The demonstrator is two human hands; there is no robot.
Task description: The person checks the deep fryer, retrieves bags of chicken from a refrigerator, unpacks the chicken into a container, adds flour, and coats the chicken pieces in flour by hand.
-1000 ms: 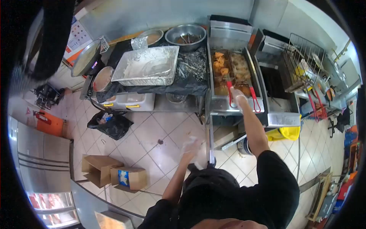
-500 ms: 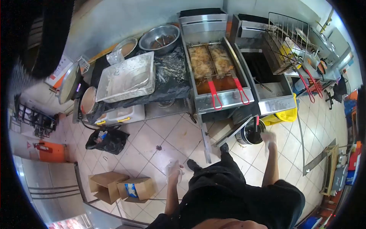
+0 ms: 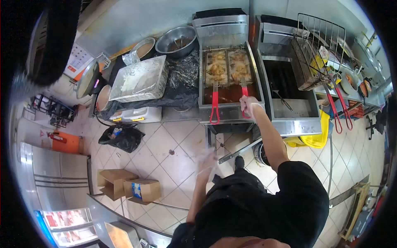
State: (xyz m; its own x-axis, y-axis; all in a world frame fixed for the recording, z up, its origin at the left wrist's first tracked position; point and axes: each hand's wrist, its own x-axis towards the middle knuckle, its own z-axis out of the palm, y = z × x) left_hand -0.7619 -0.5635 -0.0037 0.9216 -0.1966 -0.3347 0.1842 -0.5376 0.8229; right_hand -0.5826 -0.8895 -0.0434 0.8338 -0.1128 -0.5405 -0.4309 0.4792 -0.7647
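Observation:
My right hand (image 3: 250, 105), in a clear glove, is closed round the red handle (image 3: 244, 93) of the right fryer basket (image 3: 240, 66). This basket and the left one (image 3: 216, 68) sit side by side in the fryer, with food in bubbling oil. The left basket's red handle (image 3: 214, 103) hangs over the fryer's front edge, untouched. Low over the floor, my left hand (image 3: 205, 164) wears a clear glove too; its fingers are smeared by motion.
Left of the fryer stand a floured tray (image 3: 138, 80) and a metal bowl (image 3: 176, 41). A second fryer (image 3: 294, 108) and a wire basket (image 3: 320, 49) are on the right. Cardboard boxes (image 3: 142, 191) and a black bag (image 3: 124, 138) lie on the floor.
Since half a second ago, my right hand has risen from beside the floor bucket to the right basket's handle. My left hand has moved up and right. The camera view has shifted.

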